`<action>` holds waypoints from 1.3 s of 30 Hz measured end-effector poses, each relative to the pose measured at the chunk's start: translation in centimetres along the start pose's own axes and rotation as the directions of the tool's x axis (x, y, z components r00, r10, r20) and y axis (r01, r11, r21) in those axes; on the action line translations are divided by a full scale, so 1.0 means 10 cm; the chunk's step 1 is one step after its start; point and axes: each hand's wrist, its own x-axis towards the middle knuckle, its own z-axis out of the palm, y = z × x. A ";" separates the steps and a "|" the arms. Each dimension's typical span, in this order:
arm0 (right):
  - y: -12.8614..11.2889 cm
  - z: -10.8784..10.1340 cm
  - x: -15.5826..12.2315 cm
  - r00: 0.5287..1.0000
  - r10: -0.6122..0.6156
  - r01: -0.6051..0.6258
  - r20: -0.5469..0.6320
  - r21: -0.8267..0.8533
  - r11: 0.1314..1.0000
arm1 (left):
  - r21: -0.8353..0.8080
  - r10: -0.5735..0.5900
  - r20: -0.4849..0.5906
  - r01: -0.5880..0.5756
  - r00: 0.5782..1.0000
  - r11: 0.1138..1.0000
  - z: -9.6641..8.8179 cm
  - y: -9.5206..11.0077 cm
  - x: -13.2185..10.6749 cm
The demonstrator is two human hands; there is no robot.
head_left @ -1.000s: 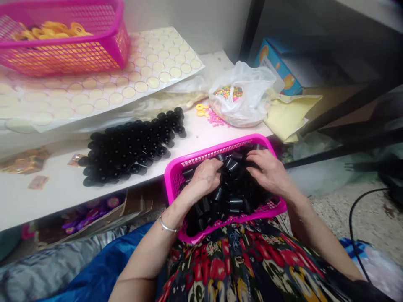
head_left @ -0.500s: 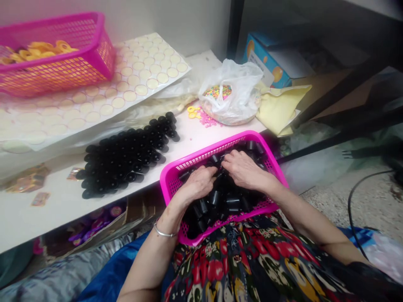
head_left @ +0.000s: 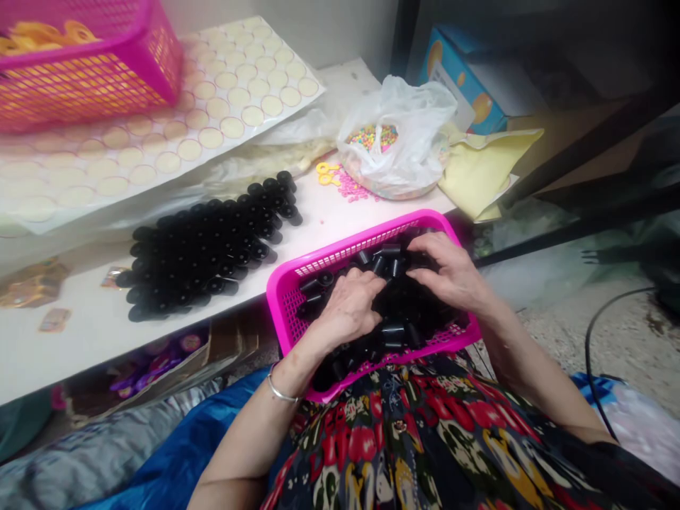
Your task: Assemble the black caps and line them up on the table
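The white table (head_left: 313, 234) runs from near left to far right. The sheet (head_left: 234, 92) of printed circles lies at far left, above the tabletop, with the far basket (head_left: 127, 78) of yellow pieces on it. The near basket (head_left: 329, 261), bright pink, sits at the table's near edge, against the person's patterned clothing. The rows (head_left: 196, 248) of black pieces stand to its left, set out as half a second ago. The bag (head_left: 411, 142) lies on the far side of the near basket.

Half a second ago the hands were close together; now the right hand (head_left: 446, 273) is farther right, with a gap between the two. Its thumb and forefinger are spread well apart with nothing visible gripped between them; its other fingers are largely hidden. The left hand (head_left: 353, 301) lies slightly farther right in the basket than before, fingers bent down among the pieces. Its fingertips are partly hidden, so I cannot tell whether they hold anything.

The loose caps (head_left: 393, 333), short black cylinders, fill the near basket beneath both hands. Several lie between the hands, just left of the right fingertips and just beyond the left ones.
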 end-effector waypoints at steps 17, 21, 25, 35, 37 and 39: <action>-0.02 -0.18 -0.47 0.979 0.166 -0.170 -0.116 -0.024 0.985 | 0.298 0.232 0.109 -0.254 0.967 0.920 0.13 0.21 0.07; 0.07 -0.16 -0.62 0.911 0.313 -0.284 -0.268 0.142 0.948 | 0.349 0.196 0.109 -0.222 0.975 0.910 0.22 0.17 0.19; 0.17 -0.03 -0.83 0.727 0.541 -0.341 -0.424 0.461 0.819 | 0.373 0.124 0.011 -0.119 0.992 0.920 0.14 0.05 0.15; 0.04 0.40 -0.85 0.599 0.618 -0.274 -0.510 0.594 0.756 | 0.192 0.288 -0.027 -0.278 0.957 0.941 0.12 0.33 0.15; 0.04 0.45 -0.79 0.599 0.609 -0.275 -0.520 0.581 0.766 | 0.195 0.306 0.066 -0.313 0.950 0.930 0.16 0.45 0.16; 0.04 0.49 -0.72 0.605 0.597 -0.280 -0.526 0.561 0.779 | 0.215 0.301 0.138 -0.325 0.944 0.921 0.19 0.53 0.15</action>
